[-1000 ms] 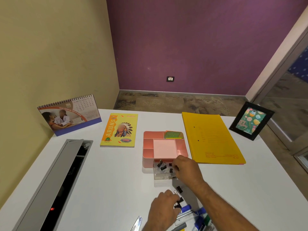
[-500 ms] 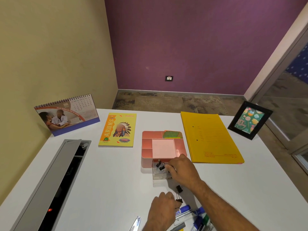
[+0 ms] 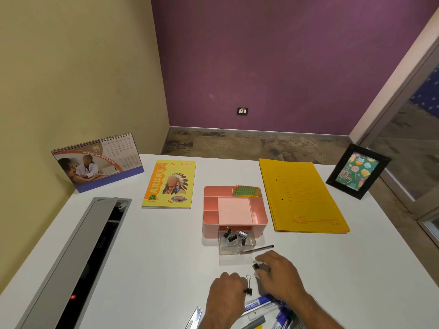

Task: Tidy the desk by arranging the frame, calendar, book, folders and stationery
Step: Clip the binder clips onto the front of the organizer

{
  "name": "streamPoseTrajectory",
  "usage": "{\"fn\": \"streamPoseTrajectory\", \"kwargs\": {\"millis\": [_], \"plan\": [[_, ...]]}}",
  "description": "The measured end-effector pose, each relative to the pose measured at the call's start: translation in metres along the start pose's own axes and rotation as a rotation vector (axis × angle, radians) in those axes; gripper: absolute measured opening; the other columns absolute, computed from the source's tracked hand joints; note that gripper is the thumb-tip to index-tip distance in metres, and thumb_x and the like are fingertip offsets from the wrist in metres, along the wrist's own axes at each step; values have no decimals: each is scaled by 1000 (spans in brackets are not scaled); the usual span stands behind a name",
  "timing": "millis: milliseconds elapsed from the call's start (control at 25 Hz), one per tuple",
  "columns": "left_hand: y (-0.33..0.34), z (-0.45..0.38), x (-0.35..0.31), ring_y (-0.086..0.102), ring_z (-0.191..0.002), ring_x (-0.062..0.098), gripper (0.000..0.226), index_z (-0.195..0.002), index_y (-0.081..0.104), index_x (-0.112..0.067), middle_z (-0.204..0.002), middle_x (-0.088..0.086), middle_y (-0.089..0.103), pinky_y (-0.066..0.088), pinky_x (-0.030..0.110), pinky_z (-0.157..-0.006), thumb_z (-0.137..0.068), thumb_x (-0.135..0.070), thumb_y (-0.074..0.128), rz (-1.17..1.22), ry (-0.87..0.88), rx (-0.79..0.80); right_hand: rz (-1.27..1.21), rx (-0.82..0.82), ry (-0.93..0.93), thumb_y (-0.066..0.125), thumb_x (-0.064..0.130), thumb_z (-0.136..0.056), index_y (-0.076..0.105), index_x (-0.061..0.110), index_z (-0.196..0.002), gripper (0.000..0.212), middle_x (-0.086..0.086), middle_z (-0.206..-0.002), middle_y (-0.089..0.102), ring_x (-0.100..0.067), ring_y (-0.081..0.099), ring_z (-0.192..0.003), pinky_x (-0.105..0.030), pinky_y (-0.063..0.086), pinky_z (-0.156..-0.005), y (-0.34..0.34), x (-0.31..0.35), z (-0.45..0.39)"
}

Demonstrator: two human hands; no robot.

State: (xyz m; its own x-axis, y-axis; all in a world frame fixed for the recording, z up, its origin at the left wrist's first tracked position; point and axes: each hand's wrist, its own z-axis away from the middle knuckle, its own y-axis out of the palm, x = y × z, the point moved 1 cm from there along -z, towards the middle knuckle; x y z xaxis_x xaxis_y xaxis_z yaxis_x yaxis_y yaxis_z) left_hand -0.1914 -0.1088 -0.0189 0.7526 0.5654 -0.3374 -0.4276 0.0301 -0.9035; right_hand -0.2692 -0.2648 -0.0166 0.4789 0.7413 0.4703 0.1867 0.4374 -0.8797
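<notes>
Stationery sorting: right hand [image 3: 280,274] pinches a binder clip [image 3: 256,266], left hand [image 3: 228,295] grips another clip [image 3: 248,290] near the tabletop's [image 3: 147,257] front edge; next, drop both into the clear drawer [image 3: 237,244].

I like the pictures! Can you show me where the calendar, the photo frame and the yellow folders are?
calendar [image 3: 99,162]: head view, on its front page photo.
photo frame [image 3: 356,170]: head view, on the green card inside.
yellow folders [image 3: 301,195]: head view, on the top cover's middle.
</notes>
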Motion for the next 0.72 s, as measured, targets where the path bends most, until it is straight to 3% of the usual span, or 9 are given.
{"fn": "streamPoseTrajectory", "kwargs": {"millis": [120, 200, 320, 400, 440, 520, 600, 720], "plan": [[-4, 3, 2, 51, -109, 26, 21, -114, 55, -19, -117, 4, 58, 43, 37, -84, -93, -19, 51, 87, -45, -20, 142, 154, -40, 54, 40, -88, 46, 32, -137, 50, 12, -132, 51, -10, 50, -117, -21, 42, -95, 4, -7, 4], [-5, 5, 6, 49, -111, 22, 25, -117, 51, -23, -119, 0, 57, 42, 34, -86, -93, -19, 53, 161, -85, -30, 203, 172, -60, 50, 35, -94, 41, 31, -141, 49, 8, -134, 49, -11, 48, -119, -20, 41, -94, 3, -7, 3], [-8, 6, 9, 48, -112, 21, 26, -118, 49, -24, -119, -2, 56, 43, 34, -87, -93, -24, 55, 181, -124, -37, 183, 169, -34, 54, 32, -94, 53, 32, -129, 35, 9, -123, 53, -9, 53, -109, -15, 41, -89, 1, -6, 2], [-9, 7, 10, 48, -112, 22, 27, -116, 49, -22, -119, -1, 55, 44, 36, -86, -93, -33, 55, 130, -151, -39, 150, 150, -6, 61, 32, -89, 59, 34, -109, 20, 13, -109, 54, -8, 54, -99, -17, 44, -84, -4, -4, 1], [-9, 7, 10, 48, -112, 23, 28, -115, 49, -21, -118, 0, 54, 45, 36, -85, -93, -37, 55, 112, -173, -37, 136, 150, 3, 63, 32, -86, 58, 37, -95, 11, 14, -101, 54, -8, 54, -94, -17, 44, -80, -7, -4, 1], [-9, 8, 12, 49, -112, 23, 32, -114, 52, -19, -118, 1, 53, 45, 36, -85, -93, -42, 53, 114, -221, -27, 97, 163, 30, 63, 32, -83, 50, 41, -75, 17, 15, -91, 59, -8, 55, -85, -18, 45, -75, -10, -5, 3], [-7, 8, 12, 52, -110, 23, 34, -113, 54, -18, -117, 2, 55, 46, 35, -86, -91, -44, 53, 157, -252, -23, -7, 115, 46, 66, 35, -80, 57, 41, -72, 13, 19, -83, 64, -7, 59, -79, -18, 48, -71, -15, 0, 4], [-7, 7, 14, 56, -108, 22, 33, -111, 57, -18, -115, 1, 56, 45, 31, -86, -89, -43, 58, 248, -292, -24, -235, -100, -41, 77, 25, -77, 75, 32, -85, 10, 21, -81, 67, -3, 63, -74, -16, 51, -65, -26, 14, -9]]}}
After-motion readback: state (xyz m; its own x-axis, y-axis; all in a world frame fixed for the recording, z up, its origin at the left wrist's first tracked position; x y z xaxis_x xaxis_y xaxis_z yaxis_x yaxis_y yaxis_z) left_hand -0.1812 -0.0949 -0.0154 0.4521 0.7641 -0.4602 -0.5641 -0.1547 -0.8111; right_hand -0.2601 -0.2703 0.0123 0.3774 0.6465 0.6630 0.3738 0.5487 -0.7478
